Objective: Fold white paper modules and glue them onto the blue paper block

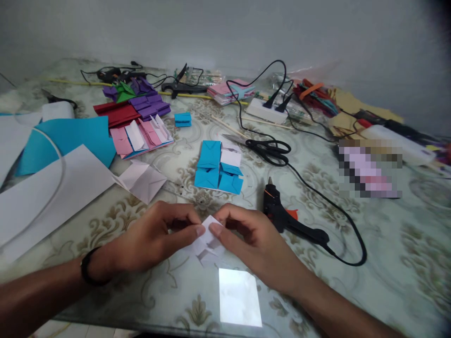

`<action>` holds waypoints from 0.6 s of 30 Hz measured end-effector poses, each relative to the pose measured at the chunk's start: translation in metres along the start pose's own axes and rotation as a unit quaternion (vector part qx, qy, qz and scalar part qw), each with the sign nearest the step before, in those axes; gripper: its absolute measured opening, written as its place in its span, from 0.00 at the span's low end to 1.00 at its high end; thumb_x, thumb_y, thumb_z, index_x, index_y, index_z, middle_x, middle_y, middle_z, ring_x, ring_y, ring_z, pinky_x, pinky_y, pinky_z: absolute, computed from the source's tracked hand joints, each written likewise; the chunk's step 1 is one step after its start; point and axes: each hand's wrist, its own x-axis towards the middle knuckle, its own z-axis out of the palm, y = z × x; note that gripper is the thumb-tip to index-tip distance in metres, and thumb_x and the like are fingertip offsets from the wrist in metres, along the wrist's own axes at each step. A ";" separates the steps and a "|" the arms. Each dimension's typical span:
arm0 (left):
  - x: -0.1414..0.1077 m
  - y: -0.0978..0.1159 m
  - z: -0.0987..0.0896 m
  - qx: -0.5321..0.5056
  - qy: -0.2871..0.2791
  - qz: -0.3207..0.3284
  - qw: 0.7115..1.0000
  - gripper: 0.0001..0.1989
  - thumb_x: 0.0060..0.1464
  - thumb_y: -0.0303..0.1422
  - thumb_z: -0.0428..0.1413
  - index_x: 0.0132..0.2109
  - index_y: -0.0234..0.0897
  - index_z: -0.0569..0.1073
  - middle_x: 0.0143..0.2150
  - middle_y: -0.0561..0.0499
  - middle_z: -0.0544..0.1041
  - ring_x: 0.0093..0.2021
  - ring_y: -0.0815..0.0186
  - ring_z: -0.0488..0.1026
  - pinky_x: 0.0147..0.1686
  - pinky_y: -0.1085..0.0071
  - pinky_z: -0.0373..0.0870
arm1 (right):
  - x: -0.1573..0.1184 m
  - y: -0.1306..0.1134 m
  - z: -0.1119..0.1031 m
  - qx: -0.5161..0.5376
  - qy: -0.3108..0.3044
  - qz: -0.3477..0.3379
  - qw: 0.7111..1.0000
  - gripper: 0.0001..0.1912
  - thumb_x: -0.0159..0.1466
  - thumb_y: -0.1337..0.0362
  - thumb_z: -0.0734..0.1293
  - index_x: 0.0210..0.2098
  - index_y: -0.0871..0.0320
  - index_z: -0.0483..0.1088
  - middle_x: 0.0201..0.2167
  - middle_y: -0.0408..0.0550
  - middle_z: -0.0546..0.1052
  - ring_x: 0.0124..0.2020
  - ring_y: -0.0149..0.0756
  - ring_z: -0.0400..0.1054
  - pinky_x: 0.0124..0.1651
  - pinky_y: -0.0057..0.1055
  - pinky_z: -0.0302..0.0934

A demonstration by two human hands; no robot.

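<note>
The fingers of the left hand (157, 237) and right hand (252, 239) pinch a folded white paper (207, 243) between them, at lower centre of the frame, thumbs uppermost. Below it a bright white square (239, 298) shows, sheet or glare, I cannot tell which. The tabletop (176, 300) is pale and glossy, with brown floral scrolls; it reaches back to a plain grey wall (211, 33) across the top of the frame. Its front edge runs along the bottom, with light floor (97, 331) past it at lower left. Bare pattern lies between the hands and that edge, and again at lower right. Room is tighter elsewhere: white sheet (59, 202) at left, blue block (207, 177) just above, glue gun (282, 216) near the right hand.
</note>
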 end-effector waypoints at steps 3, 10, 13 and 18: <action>0.000 -0.001 0.000 0.009 0.029 0.004 1.000 0.14 0.66 0.37 0.56 0.33 0.34 0.76 0.28 0.54 0.72 0.30 0.70 0.65 0.29 0.74 0.62 | 0.000 -0.002 -0.003 0.010 0.006 0.010 1.000 0.18 0.73 0.50 0.65 0.32 0.55 0.71 0.25 0.41 0.67 0.28 0.32 0.59 0.29 0.29 0.55; 0.003 0.000 0.000 0.016 0.081 -0.005 0.997 0.14 0.65 0.40 0.55 0.35 0.35 0.75 0.29 0.54 0.73 0.29 0.69 0.67 0.28 0.74 0.64 | 0.001 -0.001 -0.003 0.011 -0.012 0.040 0.999 0.14 0.68 0.51 0.71 0.36 0.55 0.74 0.29 0.44 0.73 0.29 0.34 0.64 0.30 0.30 0.59; 0.003 0.002 0.000 0.010 0.068 -0.012 0.998 0.14 0.67 0.40 0.54 0.39 0.36 0.76 0.34 0.52 0.77 0.33 0.66 0.71 0.32 0.72 0.68 | 0.002 0.002 -0.003 -0.001 0.012 0.038 0.999 0.15 0.67 0.53 0.71 0.31 0.56 0.73 0.26 0.43 0.71 0.28 0.33 0.62 0.30 0.29 0.58; 0.001 -0.002 0.000 0.010 0.008 -0.029 1.000 0.16 0.69 0.40 0.53 0.37 0.34 0.76 0.32 0.51 0.77 0.33 0.66 0.74 0.33 0.72 0.69 | 0.002 0.001 -0.004 0.028 0.017 0.044 0.999 0.15 0.67 0.52 0.72 0.32 0.56 0.73 0.27 0.43 0.73 0.29 0.33 0.64 0.29 0.29 0.59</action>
